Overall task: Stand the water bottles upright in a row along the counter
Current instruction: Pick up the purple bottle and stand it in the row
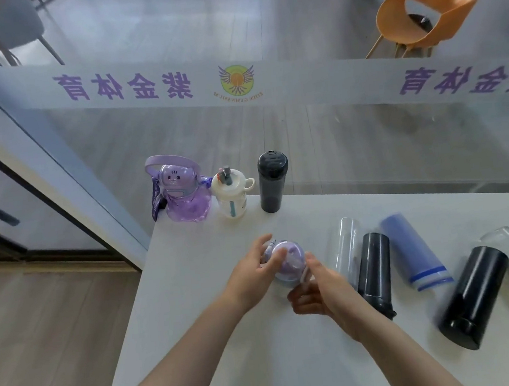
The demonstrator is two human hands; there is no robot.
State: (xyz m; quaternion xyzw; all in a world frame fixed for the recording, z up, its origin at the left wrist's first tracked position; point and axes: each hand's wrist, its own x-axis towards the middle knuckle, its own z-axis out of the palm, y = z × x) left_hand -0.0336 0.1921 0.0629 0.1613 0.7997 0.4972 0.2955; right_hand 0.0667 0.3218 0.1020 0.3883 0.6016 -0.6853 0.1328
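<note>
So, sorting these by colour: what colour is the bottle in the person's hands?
Pale purple bottle, held by left hand and right hand; head view.

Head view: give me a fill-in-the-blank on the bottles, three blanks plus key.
1. The number of bottles standing upright at the counter's far edge is ____.
2. Both hands, left hand and right hand, hold a small bottle whose colour is ____.
3. The blue-banded translucent bottle lies between two lying bottles whose colour is ____.

Missing words: three; purple; black.
</note>
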